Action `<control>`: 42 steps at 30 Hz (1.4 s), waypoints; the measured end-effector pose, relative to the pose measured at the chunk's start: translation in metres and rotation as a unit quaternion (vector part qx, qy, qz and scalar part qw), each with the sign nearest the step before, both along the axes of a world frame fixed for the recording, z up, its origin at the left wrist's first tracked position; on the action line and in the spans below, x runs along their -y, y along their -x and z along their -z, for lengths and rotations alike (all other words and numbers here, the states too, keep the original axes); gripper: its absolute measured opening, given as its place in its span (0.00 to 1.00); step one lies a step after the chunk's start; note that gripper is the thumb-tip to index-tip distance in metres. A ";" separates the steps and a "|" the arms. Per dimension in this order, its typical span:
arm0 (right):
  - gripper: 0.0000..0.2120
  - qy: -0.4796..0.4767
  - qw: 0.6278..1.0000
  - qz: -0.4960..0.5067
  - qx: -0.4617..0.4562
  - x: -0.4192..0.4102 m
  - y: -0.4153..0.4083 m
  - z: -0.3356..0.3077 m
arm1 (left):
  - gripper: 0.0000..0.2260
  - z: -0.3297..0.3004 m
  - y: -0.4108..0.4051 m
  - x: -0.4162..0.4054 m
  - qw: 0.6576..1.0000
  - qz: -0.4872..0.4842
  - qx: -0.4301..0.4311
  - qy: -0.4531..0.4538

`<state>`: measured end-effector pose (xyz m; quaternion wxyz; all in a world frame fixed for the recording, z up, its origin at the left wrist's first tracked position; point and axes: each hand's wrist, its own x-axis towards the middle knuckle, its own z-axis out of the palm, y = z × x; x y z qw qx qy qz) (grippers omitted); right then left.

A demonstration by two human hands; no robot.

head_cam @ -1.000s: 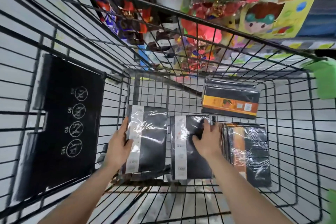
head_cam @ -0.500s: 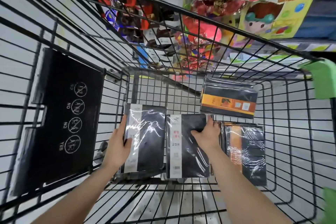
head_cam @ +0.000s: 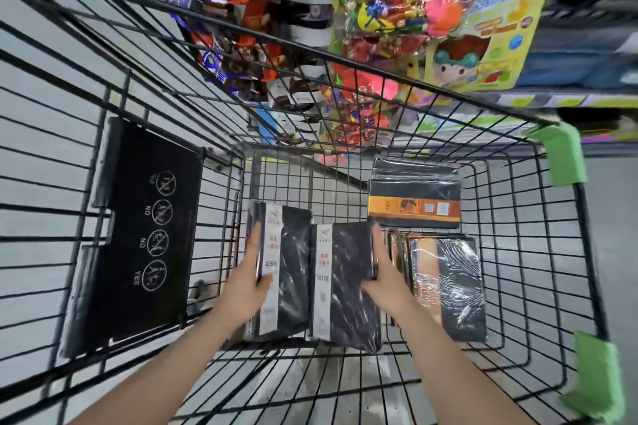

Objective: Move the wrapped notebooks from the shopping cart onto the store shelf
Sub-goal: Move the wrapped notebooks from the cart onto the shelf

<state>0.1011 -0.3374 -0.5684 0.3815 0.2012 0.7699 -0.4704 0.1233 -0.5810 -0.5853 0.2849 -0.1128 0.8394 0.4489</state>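
Note:
Two black plastic-wrapped notebooks with white strips lie side by side in the wire shopping cart. My left hand grips the left edge of the left notebook, thumb on its white strip. My right hand holds the right edge of the middle notebook, fingers along its side. To the right lies a stack of wrapped black notebooks with orange bands. Another black notebook with an orange band stands against the cart's far end.
A black child-seat flap with white pictograms covers the cart's left wall. Green corner bumpers sit on the right rim. Beyond the cart hang snack bags and colourful toy packs; a shelf edge runs at the upper right.
My right hand slid from the top of the middle notebook to its right edge. My left hand kept its hold on the left notebook. The view has shifted slightly.

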 end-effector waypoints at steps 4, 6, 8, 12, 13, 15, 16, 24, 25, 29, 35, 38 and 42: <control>0.44 -0.007 0.998 0.026 -0.049 0.006 -0.002 -0.026 | 0.38 -0.023 0.008 -0.010 1.000 -0.001 0.015 0.004; 0.42 -0.007 0.997 0.063 -0.045 0.006 -0.003 -0.043 | 0.35 -0.037 0.010 -0.011 1.000 -0.026 0.014 0.009; 0.37 -0.013 0.994 0.109 -0.030 -0.001 -0.004 -0.057 | 0.33 -0.051 0.012 -0.009 0.999 -0.040 0.018 0.006; 0.19 -0.037 0.987 0.138 -0.078 -0.019 -0.006 -0.097 | 0.29 -0.090 0.018 -0.007 1.000 -0.029 -0.009 0.007; 0.18 -0.031 0.983 0.158 -0.084 -0.024 -0.008 -0.109 | 0.29 -0.102 0.020 -0.009 0.999 -0.027 -0.021 0.004; 0.19 -0.020 0.977 0.186 -0.097 -0.036 -0.010 -0.129 | 0.27 -0.124 0.023 -0.014 0.999 -0.031 -0.040 -0.008; 0.19 -0.018 0.975 0.195 -0.104 -0.042 -0.011 -0.141 | 0.27 -0.134 0.025 -0.018 0.998 -0.036 -0.046 -0.017; 0.24 -0.013 0.939 0.281 -0.197 -0.108 -0.023 -0.220 | 0.26 -0.200 0.044 -0.075 0.991 0.010 -0.123 -0.060; 0.23 -0.019 0.937 0.281 -0.209 -0.120 -0.026 -0.225 | 0.26 -0.206 0.045 -0.087 0.990 0.019 -0.130 -0.058; 0.22 -0.016 0.924 0.289 -0.248 -0.171 -0.047 -0.248 | 0.25 -0.234 0.043 -0.146 0.984 0.045 -0.154 -0.073; 0.27 0.000 0.899 0.295 -0.325 -0.282 -0.085 -0.272 | 0.25 -0.260 0.031 -0.258 0.969 0.086 -0.226 -0.056; 0.27 0.008 0.892 0.298 -0.340 -0.351 -0.104 -0.271 | 0.25 -0.265 0.016 -0.323 0.967 0.073 -0.232 -0.074; 0.27 0.013 0.892 0.308 -0.329 -0.424 -0.127 -0.273 | 0.26 -0.270 -0.001 -0.400 0.964 0.076 -0.239 -0.087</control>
